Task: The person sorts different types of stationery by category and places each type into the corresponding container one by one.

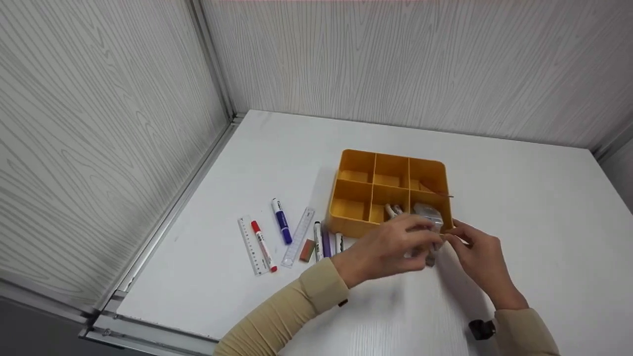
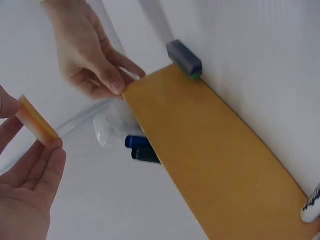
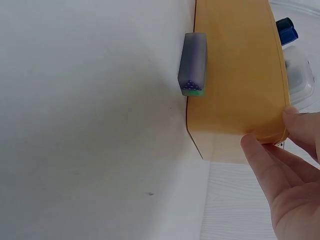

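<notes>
Between thumb and fingertips, my left hand pinches a small orange-and-yellow block that looks like an eraser; the head view does not show it clearly. This hand is above the front right part of a yellow six-compartment tray. My right hand grips the tray's front right corner with thumb and fingers. A clear plastic container sits in the front right compartment, and markers stand in the front middle one. Against the tray's front wall lies a grey-purple block with a green base.
Left of the tray lie a red marker, a blue marker, two clear rulers, a reddish eraser and more markers. A thin brown item sticks out over the tray's right rim. Panels stand behind the table.
</notes>
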The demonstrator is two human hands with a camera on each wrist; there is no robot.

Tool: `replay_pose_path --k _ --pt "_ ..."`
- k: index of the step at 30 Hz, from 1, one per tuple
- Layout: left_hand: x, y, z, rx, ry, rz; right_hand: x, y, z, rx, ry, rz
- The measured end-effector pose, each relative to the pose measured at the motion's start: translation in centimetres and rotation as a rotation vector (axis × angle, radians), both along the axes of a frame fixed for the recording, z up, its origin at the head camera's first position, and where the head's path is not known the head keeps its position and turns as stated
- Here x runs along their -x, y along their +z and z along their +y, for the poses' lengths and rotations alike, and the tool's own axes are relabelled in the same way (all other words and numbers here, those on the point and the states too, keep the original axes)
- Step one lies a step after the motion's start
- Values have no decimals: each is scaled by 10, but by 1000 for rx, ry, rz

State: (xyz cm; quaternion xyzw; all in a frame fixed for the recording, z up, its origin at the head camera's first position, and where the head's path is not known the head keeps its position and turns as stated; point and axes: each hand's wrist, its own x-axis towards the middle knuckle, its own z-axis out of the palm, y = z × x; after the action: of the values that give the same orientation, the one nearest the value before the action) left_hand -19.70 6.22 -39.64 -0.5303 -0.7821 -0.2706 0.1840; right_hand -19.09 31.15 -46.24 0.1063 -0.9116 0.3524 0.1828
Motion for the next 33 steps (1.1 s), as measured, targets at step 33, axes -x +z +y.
replay_pose_path --k 33 --pt "88 -21 -55 315 503 -545 -1 -2 0 44 -2 -58"
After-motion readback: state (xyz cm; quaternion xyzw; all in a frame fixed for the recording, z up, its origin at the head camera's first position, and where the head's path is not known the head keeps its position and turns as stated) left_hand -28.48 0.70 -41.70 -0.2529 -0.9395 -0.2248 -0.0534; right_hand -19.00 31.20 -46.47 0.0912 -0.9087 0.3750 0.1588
